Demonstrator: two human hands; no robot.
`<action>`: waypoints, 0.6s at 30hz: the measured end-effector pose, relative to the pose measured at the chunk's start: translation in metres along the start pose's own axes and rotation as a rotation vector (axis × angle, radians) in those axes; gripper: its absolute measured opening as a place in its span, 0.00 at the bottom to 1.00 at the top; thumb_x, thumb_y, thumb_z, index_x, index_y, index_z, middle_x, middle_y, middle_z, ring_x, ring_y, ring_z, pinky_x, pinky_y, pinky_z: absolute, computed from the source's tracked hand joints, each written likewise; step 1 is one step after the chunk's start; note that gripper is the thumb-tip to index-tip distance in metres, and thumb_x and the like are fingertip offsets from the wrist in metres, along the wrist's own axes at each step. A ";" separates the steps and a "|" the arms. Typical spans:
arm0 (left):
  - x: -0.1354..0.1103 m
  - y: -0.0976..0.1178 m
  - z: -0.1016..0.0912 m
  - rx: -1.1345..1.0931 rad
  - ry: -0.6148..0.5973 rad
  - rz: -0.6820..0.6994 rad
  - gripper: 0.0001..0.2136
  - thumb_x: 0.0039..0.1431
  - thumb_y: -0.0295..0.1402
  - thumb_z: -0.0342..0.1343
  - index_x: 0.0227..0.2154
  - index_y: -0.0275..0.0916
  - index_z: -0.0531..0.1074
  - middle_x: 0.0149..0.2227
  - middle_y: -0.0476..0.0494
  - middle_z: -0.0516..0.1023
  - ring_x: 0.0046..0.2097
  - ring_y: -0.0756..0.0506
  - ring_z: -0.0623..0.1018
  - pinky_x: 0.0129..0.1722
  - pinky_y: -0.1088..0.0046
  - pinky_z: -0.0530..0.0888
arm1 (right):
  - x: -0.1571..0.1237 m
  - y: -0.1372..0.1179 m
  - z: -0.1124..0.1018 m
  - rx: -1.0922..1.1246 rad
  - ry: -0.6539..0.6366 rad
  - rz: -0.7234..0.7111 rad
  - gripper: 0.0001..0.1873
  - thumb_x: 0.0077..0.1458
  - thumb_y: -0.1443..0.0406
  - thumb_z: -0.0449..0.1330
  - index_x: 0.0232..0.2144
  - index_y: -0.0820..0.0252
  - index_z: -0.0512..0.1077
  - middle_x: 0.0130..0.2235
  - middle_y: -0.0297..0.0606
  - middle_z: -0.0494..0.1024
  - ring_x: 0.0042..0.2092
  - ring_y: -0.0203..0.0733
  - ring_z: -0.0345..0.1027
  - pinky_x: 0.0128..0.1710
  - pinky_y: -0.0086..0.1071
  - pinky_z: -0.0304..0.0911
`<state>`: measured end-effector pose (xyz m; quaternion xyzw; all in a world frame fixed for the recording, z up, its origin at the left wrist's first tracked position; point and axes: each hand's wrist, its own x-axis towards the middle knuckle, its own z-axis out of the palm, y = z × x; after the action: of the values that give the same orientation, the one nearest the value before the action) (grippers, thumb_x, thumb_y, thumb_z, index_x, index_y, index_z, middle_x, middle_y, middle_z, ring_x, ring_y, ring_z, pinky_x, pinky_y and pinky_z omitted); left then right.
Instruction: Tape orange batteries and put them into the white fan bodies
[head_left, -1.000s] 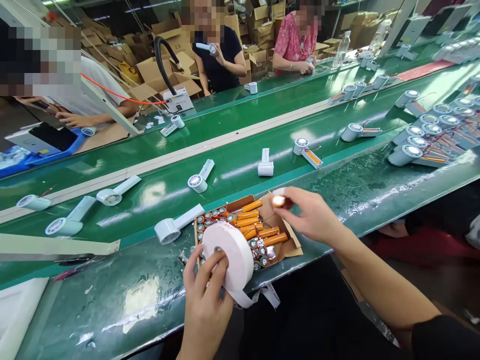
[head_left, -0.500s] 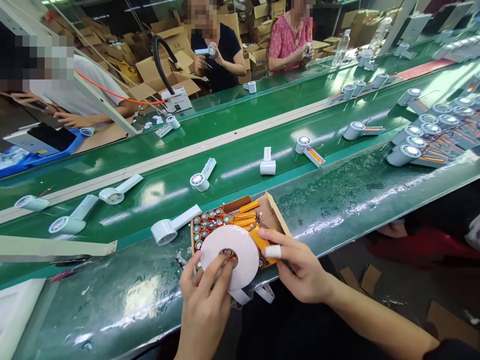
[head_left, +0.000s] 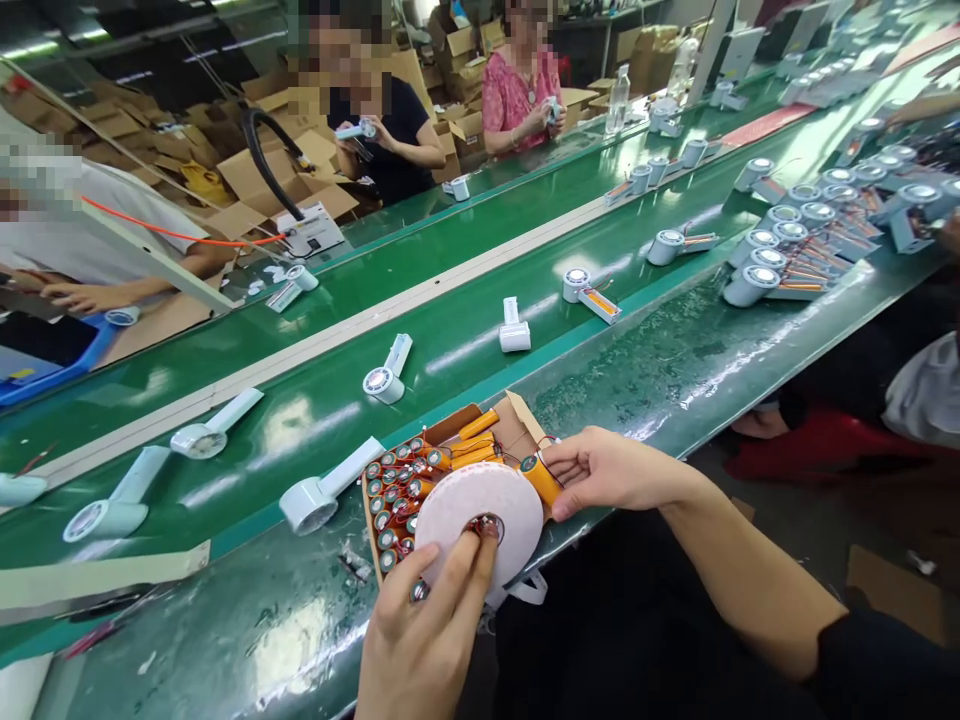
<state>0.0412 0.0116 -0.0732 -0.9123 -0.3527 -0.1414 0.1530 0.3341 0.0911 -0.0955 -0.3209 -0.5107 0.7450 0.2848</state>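
My left hand (head_left: 439,625) holds a white roll of tape (head_left: 517,500), with fingertips pushed into its core and the thumb at its edge. A loose white strip hangs from the roll's lower side. In my right hand (head_left: 611,470), thumb and fingers pinch an orange cylindrical battery (head_left: 541,482) at the right edge of the roll. Whether the battery touches the tape I cannot tell. Behind and beneath the roll, an open cardboard box (head_left: 528,420) carries several orange batteries (head_left: 472,455) with thin wires, some on end and some lying flat. The roll hides part of the box.
Several pale-blue handheld fan bodies (head_left: 309,503) lie along the green conveyor belt (head_left: 450,370). More fan bodies (head_left: 754,285) with exposed batteries cluster at the right. People work across the belt, and another person sits to my right. A metal bar (head_left: 105,580) juts in at left.
My right hand has drawn the battery up and turned it at the roll's right edge. The tape roll has tilted in my left hand. The whole view has shifted.
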 end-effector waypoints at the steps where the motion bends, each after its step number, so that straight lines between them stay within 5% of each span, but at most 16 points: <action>1: 0.001 0.000 0.000 -0.002 -0.005 0.014 0.24 0.67 0.24 0.53 0.64 0.43 0.69 0.59 0.48 0.78 0.54 0.42 0.76 0.53 0.61 0.74 | 0.001 0.003 0.001 0.066 0.019 -0.014 0.23 0.45 0.64 0.76 0.46 0.59 0.81 0.41 0.36 0.85 0.47 0.49 0.79 0.50 0.39 0.74; 10: -0.006 0.051 0.051 -0.094 0.113 -0.351 0.23 0.65 0.41 0.61 0.62 0.49 0.72 0.56 0.39 0.78 0.56 0.36 0.76 0.54 0.50 0.74 | 0.008 0.036 0.076 0.857 0.716 -0.409 0.22 0.47 0.63 0.78 0.44 0.53 0.77 0.45 0.35 0.84 0.46 0.39 0.80 0.44 0.29 0.75; 14: 0.001 0.062 0.066 -0.094 0.157 -0.348 0.23 0.66 0.37 0.61 0.63 0.48 0.70 0.53 0.39 0.79 0.52 0.38 0.75 0.49 0.53 0.74 | -0.001 0.035 0.078 0.840 0.811 -0.427 0.24 0.44 0.65 0.79 0.42 0.54 0.75 0.44 0.35 0.84 0.47 0.41 0.80 0.46 0.32 0.76; 18: 0.010 0.050 0.059 -0.087 0.115 -0.285 0.26 0.63 0.35 0.63 0.63 0.49 0.69 0.54 0.40 0.79 0.52 0.38 0.75 0.50 0.55 0.74 | -0.008 0.035 0.050 0.693 0.764 -0.394 0.25 0.45 0.66 0.79 0.43 0.54 0.73 0.43 0.36 0.84 0.46 0.43 0.80 0.48 0.36 0.76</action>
<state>0.0915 0.0043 -0.1329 -0.8492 -0.4626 -0.2289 0.1118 0.2971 0.0453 -0.1129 -0.3543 -0.1461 0.6326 0.6731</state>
